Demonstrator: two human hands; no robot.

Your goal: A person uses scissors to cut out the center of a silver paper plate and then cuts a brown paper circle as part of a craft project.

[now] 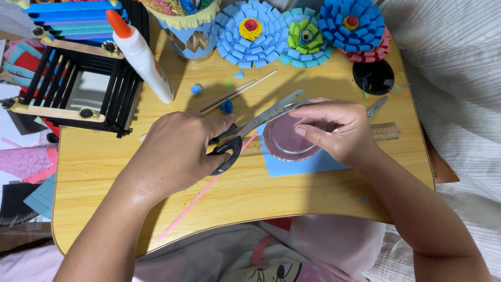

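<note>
My left hand [180,151] rests over the black handles of a pair of scissors [261,117], whose grey blades point up and right across the wooden lap table [94,172]. My right hand [336,128] presses its fingers on a round mauve lid [284,141]. The lid lies on a sheet of blue paper [302,164], which covers part of a wooden ruler [386,131]. A thin pink paper strip [195,201] runs diagonally from under the left hand toward the table's front edge.
A white glue bottle [143,57] with an orange cap lies at the back left beside a black stick-built box [78,89]. Blue paper flowers [250,31] line the back edge, next to a black disc [373,77]. Wooden sticks [237,91] and small blue pompoms [226,106] lie mid-table.
</note>
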